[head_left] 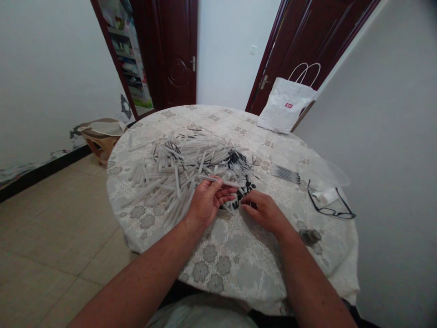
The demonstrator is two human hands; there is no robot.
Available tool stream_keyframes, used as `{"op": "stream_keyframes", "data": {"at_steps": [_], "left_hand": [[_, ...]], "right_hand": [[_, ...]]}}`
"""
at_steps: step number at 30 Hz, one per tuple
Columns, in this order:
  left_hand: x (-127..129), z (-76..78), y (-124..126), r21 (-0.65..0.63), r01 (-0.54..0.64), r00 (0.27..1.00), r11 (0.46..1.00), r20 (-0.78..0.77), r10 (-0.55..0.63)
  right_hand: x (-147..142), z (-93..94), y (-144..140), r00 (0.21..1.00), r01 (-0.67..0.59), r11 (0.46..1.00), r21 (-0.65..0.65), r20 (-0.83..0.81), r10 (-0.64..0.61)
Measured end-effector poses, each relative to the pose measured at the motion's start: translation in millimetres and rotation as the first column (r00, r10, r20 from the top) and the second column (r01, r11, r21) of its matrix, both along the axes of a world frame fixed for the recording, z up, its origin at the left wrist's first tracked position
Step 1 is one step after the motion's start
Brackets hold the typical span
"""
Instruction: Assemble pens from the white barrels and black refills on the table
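Observation:
A big heap of translucent white pen tubes [177, 168] lies on a round table with a floral cloth [225, 255]. Black pen tips and thin refills [239, 164] are piled at the heap's right side. My left hand [208, 200] holds one white tube [218, 181] between thumb and fingers, just in front of the heap. My right hand [262, 209] rests on the cloth beside it, its fingertips pinched at small black parts [246, 187] at the pile's near edge.
A row of assembled pens [285, 173] lies to the right, with black glasses [329, 202], a clear plastic bag [321, 171] and a small grey object [310, 236]. A white paper bag [285, 109] stands at the far edge. A low stool [100, 136] sits on the floor left.

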State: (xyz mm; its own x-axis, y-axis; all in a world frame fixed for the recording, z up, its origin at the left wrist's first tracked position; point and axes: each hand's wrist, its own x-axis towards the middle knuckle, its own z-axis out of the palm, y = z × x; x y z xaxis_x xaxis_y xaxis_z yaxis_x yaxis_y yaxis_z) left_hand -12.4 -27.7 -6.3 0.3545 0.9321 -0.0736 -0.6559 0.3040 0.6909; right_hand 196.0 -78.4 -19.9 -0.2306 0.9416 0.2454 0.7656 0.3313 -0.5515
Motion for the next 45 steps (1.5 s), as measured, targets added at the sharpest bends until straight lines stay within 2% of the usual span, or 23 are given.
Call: {"op": "stream_keyframes", "data": {"at_steps": [3, 9, 13, 17, 20, 22, 23, 24, 26, 28, 29, 31, 45], "left_hand": [[-2.6, -4.4, 0.1, 0.002, -0.026, 0.999, 1.000, -0.025, 0.026], [-1.6, -5.7, -1.7, 0.030, -0.015, 0.998, 0.999, -0.064, 0.017], [-0.3, -8.9, -0.9, 0.028, -0.011, 0.998, 1.000, -0.069, 0.012], [0.2, -11.2, -0.1, 0.024, -0.012, 0.997, 1.000, -0.079, 0.013], [0.5, -12.4, -0.1, 0.019, -0.014, 0.996, 1.000, -0.091, 0.016], [0.9, -12.9, -0.5, 0.016, -0.008, 0.995, 1.000, -0.098, 0.010], [1.2, -12.9, -0.8, 0.013, -0.005, 0.995, 1.000, -0.102, 0.006], [1.6, -12.8, -1.3, 0.009, -0.001, 0.994, 1.000, -0.106, 0.002], [2.4, -12.2, -2.3, 0.002, 0.006, 0.993, 1.000, -0.114, -0.005], [3.3, -11.4, -3.2, 0.000, 0.011, 0.992, 1.000, -0.124, -0.011], [3.7, -11.1, -3.5, 0.003, 0.017, 0.992, 1.000, -0.129, -0.017], [4.2, -11.2, -3.9, 0.014, 0.030, 0.990, 0.999, -0.136, -0.028], [3.1, -17.6, -2.0, 0.063, 0.013, 0.983, 0.998, -0.181, -0.001]], "right_hand": [[-8.4, -3.6, -1.4, 0.985, -0.026, 0.998, -0.049, 0.172, 0.034], [-27.8, -1.8, -2.3, 0.909, 0.102, 0.990, -0.093, 0.412, -0.055], [-37.3, -2.7, -0.9, 0.858, 0.185, 0.978, -0.099, 0.501, -0.112], [-37.9, -5.8, -1.9, 0.850, 0.197, 0.978, -0.069, 0.509, -0.135], [-32.1, -4.4, -4.2, 0.928, 0.168, 0.985, -0.030, 0.342, -0.147], [-28.2, -2.4, -4.7, 0.980, 0.182, 0.983, -0.002, 0.087, -0.181], [-27.0, -1.6, -4.4, 0.975, 0.206, 0.978, -0.011, -0.078, -0.206], [-26.6, -1.1, -3.8, 0.939, 0.229, 0.972, -0.044, -0.253, -0.233], [-27.9, -0.7, -2.0, 0.782, 0.230, 0.961, -0.153, -0.558, -0.276], [-31.3, -0.9, 0.0, 0.618, 0.177, 0.956, -0.235, -0.729, -0.294], [-33.3, -1.2, 0.8, 0.569, 0.158, 0.955, -0.253, -0.766, -0.297], [-36.4, -2.1, 1.7, 0.537, 0.150, 0.953, -0.262, -0.788, -0.301], [-36.2, -3.5, 0.3, 0.541, 0.125, 0.967, -0.221, -0.802, -0.253]]}}
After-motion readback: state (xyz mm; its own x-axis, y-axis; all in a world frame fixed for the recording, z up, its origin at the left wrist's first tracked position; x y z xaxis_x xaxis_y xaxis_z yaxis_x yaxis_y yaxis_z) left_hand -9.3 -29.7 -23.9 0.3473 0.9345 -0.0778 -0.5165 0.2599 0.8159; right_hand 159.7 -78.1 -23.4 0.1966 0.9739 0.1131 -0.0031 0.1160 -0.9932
